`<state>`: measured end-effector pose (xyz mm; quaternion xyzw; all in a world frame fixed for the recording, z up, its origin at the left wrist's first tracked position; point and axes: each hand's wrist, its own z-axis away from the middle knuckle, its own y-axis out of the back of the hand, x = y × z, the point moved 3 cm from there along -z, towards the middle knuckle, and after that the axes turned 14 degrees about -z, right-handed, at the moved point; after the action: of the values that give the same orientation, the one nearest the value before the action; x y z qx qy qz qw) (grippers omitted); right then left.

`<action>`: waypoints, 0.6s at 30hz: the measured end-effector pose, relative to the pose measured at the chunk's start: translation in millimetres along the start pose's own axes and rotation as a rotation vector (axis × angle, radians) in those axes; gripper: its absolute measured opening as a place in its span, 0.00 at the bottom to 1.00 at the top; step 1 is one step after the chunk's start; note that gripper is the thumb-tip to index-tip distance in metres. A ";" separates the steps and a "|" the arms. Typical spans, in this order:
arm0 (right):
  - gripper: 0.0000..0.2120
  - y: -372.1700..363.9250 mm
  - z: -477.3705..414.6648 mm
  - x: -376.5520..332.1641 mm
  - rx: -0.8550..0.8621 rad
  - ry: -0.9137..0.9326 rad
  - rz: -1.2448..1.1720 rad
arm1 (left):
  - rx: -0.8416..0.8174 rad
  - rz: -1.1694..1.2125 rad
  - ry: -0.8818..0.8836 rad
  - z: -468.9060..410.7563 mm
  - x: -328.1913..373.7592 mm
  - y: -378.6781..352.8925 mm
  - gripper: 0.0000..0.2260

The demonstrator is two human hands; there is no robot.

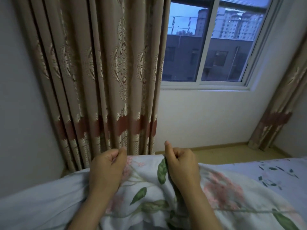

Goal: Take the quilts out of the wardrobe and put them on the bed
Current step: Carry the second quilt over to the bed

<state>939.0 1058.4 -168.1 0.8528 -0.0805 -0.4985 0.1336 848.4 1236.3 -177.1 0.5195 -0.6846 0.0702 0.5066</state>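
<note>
A pale blue quilt (146,185) printed with pink flowers and green leaves fills the bottom of the head view, bunched up in front of me. My left hand (107,166) pinches its top edge on the left. My right hand (181,163) grips the same edge a little to the right, forefinger pointing up. The bed (279,170), covered in pale blue fabric with small dark leaves, shows at the lower right. The wardrobe is out of view.
A beige patterned curtain (103,77) hangs right behind the quilt. A window (209,42) sits above a white wall. A second curtain (274,123) hangs at the right. A strip of wooden floor (224,153) runs between bed and wall.
</note>
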 end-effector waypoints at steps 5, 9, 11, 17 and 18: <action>0.30 -39.5 -75.8 26.6 0.036 -0.032 0.014 | -0.066 0.066 -0.022 -83.8 -23.6 -49.4 0.23; 0.29 -70.8 -144.9 38.9 0.093 -0.044 0.039 | -0.101 0.096 -0.069 -164.0 -36.0 -84.0 0.22; 0.29 -83.2 -176.7 45.3 0.137 -0.052 0.058 | -0.106 0.093 -0.108 -202.4 -38.2 -102.7 0.23; 0.30 -105.9 -243.4 81.3 0.193 -0.075 0.069 | -0.173 0.098 -0.124 -272.0 -54.9 -164.2 0.22; 0.29 -109.6 -258.8 92.5 0.198 -0.080 0.070 | -0.184 0.096 -0.128 -285.5 -57.5 -178.9 0.22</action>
<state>1210.4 1175.8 -157.6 0.8379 -0.1641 -0.5167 0.0626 1162.5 1370.2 -161.9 0.4408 -0.7431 -0.0021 0.5035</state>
